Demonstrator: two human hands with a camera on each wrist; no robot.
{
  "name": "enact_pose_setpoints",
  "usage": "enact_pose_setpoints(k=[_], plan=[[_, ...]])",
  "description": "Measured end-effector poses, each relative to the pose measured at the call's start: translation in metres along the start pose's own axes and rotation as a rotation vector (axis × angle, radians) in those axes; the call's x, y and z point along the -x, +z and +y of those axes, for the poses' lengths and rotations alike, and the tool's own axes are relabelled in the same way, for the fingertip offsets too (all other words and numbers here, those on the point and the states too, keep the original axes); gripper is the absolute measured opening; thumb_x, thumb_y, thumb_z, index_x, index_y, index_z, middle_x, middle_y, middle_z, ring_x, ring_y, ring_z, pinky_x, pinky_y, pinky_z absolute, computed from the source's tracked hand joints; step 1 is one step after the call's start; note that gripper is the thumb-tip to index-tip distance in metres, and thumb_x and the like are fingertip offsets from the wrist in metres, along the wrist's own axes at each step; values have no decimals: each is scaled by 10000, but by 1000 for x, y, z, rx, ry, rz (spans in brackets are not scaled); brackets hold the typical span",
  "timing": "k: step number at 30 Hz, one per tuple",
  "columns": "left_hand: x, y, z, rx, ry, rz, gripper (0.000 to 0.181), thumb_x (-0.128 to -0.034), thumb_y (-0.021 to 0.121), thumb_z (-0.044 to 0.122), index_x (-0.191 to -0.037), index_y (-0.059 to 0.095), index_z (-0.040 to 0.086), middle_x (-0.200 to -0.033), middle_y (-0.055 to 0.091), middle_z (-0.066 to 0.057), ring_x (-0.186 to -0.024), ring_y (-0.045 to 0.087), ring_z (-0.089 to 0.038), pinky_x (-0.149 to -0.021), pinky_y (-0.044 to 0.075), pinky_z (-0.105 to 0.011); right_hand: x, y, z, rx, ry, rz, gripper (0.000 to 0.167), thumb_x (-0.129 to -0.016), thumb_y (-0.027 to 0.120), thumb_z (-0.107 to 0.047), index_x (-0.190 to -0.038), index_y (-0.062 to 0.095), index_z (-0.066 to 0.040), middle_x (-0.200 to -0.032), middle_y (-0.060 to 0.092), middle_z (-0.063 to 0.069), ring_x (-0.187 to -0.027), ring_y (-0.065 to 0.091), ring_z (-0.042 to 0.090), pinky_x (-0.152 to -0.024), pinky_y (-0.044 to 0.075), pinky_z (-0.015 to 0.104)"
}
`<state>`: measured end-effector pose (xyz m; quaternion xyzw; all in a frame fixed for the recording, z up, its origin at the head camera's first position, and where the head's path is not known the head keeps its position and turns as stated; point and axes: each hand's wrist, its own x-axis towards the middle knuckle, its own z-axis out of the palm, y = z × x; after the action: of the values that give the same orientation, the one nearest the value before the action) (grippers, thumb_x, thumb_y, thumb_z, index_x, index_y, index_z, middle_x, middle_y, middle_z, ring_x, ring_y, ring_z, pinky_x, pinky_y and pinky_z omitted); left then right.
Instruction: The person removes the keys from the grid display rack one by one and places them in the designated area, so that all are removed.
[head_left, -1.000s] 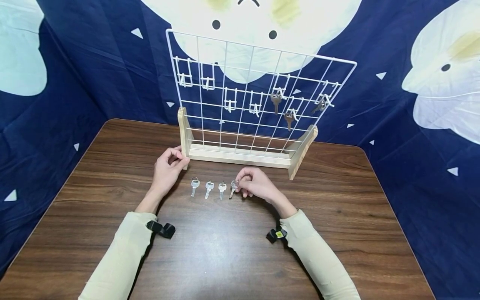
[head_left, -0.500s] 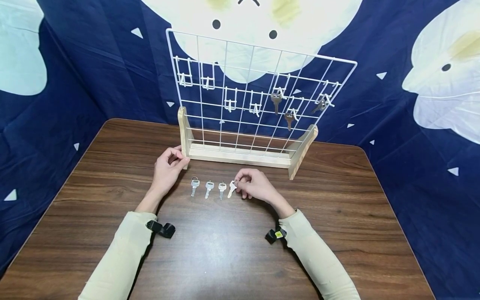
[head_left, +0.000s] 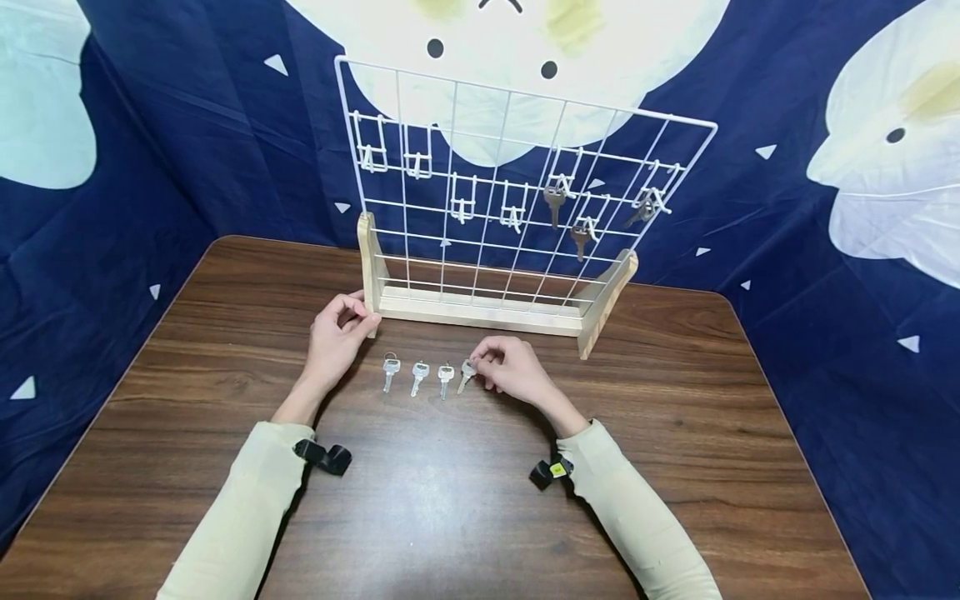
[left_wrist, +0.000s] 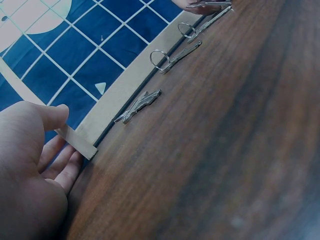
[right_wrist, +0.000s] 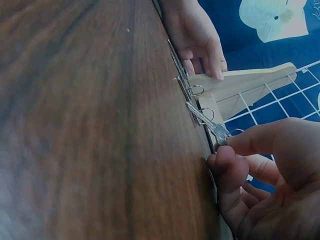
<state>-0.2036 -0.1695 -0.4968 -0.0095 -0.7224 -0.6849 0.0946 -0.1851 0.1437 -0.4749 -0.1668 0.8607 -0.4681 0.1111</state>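
Observation:
My right hand (head_left: 513, 369) pinches a silver key (head_left: 466, 372) by its head, close to the tabletop, and the key's blade slants down toward me. In the right wrist view this key (right_wrist: 220, 132) sits between thumb and fingers, with a ring at its head. Left of it, three more silver keys lie in a row: a near one (head_left: 446, 377), a middle one (head_left: 419, 377) and a far-left one (head_left: 391, 368). With thumb and fingers, my left hand (head_left: 335, 333) holds the left wooden foot (left_wrist: 80, 141) of the rack's stand.
Behind the keys stands a white wire grid rack (head_left: 480, 242) on a wooden base (head_left: 480, 315). White hooks hang on it. Three darker keys hang at the right, one of them a low key (head_left: 581, 239). Blue patterned cloth (head_left: 225, 133) surrounds the brown table (head_left: 420, 517).
The key pinched in my right hand has tilted slightly, and its shine has changed. My right hand has barely shifted. The left hand keeps its place on the stand.

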Motion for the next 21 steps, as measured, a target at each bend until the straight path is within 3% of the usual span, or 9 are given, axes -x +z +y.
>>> enact_pose_setpoints(k=[21], plan=[[0, 0, -1, 5, 10, -1, 192, -1027, 742, -49, -1054, 563, -112, -1567, 588, -250, -1278, 618, -85, -1059, 534, -123, 0, 4, -2, 33, 0, 59, 88, -939, 758, 14, -952, 815, -51, -753, 734, -14, -555, 608, 50, -516, 489, 169]])
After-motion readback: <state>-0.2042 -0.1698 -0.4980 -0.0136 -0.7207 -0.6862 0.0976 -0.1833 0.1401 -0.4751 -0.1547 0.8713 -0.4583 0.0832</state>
